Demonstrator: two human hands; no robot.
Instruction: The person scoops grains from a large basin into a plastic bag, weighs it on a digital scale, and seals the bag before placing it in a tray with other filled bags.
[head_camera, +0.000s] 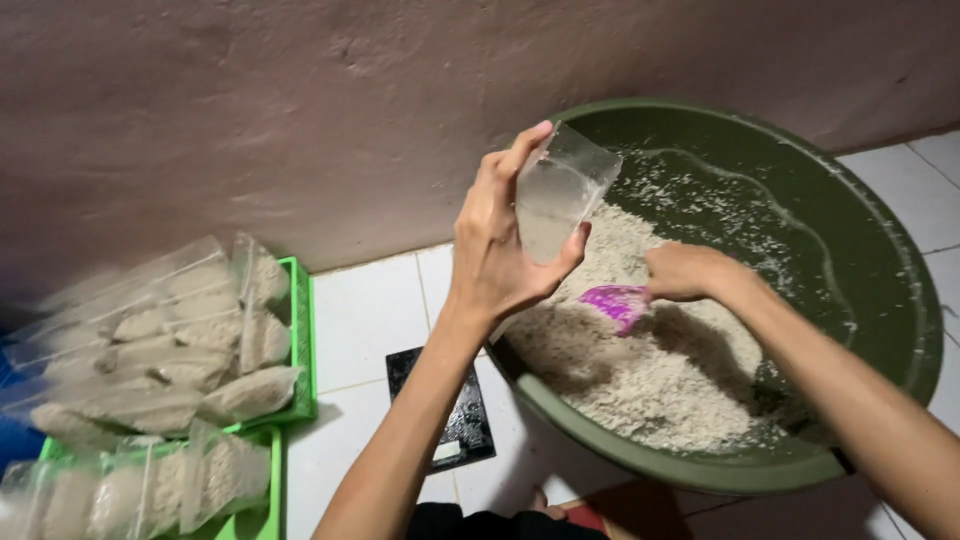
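The filled bags (160, 340) stacked in the green trays (300, 330) at the left are blurred and cut off by the frame edge, and the black flat scale (455, 415) is partly hidden behind the left forearm. The left hand (500, 245) grips a clear plastic bag (560, 190) upright above the green basin (880, 250) of rice (650, 380), while the right hand (685, 272), just beside it and lower, is closed on a purple scoop (615, 300) resting on the rice.
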